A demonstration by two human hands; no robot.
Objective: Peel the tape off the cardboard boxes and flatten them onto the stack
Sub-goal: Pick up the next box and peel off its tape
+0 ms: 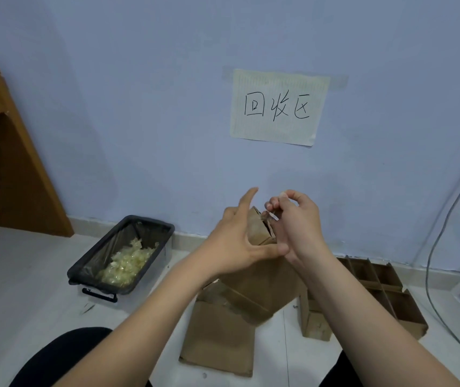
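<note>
A brown cardboard box (259, 231) is held up in front of the wall, one corner pointing upward. My left hand (235, 241) steadies it from the left, thumb across its lower face and index finger pointing up. My right hand (295, 219) pinches a strip of clear tape (269, 213) at the box's top right edge. Below lies a stack of flattened cardboard (220, 339) on the floor, with another folded piece (254, 291) on top.
A black-lined bin (83, 270) holding crumpled tape stands on the floor at left. A cardboard divider grid (385, 289) lies at right. A wooden desk (2, 152) is at far left, cables (432, 261) and a white frame at far right. A paper sign (279, 107) hangs on the wall.
</note>
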